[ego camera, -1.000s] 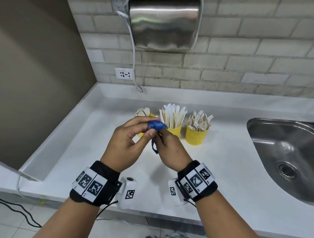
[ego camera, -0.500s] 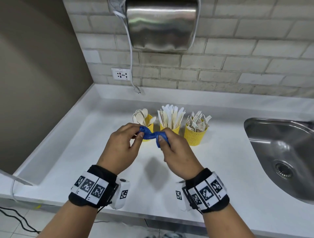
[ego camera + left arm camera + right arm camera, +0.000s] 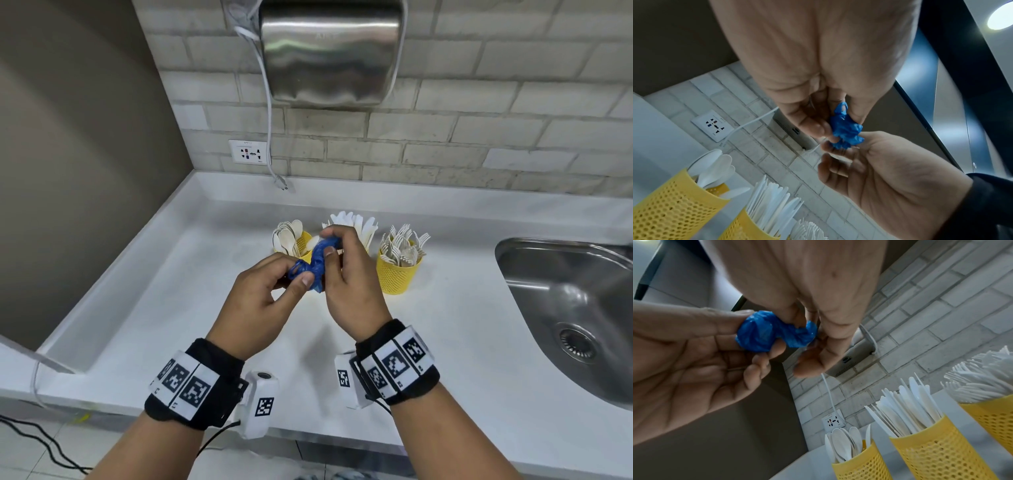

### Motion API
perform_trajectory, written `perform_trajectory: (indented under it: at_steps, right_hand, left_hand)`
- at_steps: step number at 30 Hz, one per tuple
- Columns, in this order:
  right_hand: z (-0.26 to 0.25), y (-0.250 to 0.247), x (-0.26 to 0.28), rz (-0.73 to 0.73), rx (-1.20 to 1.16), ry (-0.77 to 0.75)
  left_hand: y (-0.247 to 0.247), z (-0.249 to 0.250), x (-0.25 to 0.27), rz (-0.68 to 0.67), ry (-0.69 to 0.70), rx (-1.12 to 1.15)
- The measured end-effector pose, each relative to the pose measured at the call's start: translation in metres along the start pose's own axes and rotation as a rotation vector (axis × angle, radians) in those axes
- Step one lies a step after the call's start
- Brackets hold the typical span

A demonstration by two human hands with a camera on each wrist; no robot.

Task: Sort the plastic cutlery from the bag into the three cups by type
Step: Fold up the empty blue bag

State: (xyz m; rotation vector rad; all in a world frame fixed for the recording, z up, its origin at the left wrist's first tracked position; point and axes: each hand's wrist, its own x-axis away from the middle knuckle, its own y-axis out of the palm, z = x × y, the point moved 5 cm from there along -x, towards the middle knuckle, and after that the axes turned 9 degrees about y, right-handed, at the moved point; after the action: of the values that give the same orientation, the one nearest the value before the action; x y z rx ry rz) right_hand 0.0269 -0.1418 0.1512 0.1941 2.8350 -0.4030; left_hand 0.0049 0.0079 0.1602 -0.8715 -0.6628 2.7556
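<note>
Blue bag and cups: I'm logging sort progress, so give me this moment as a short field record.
bag: blue bag, crumpled small, held above the counter
left hand: pinches the bag's lower end
right hand: pinches its upper end
left cup: spoons
middle cup: knives
right cup: forks
loose cutlery: none visible
sink: right of the cups

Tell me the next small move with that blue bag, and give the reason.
Probably set the crumpled blue bag down on the counter, apart from the cups. Both the left hand and right hand pinch it into a small wad, no cutlery shows in it, and the spoons, knives and forks already stand sorted.
</note>
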Motion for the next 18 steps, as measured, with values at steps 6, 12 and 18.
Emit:
perform_trajectory:
  at_steps: [6,12,18]
  right_hand:
    - [-0.009,0.003,0.008,0.071,0.082,-0.101]
    - [-0.006,0.012,0.013,-0.147,-0.031,0.063]
    - [0.009,0.018,0.012,-0.195,0.002,0.196]
  left_hand:
    - [-0.002,-0.004,0.002,0.051,-0.012,0.013]
    - [-0.002,0.0,0.004,0.051,0.033,-0.108]
    - [-0.003,0.003,0.005,0.087,0.023,-0.049]
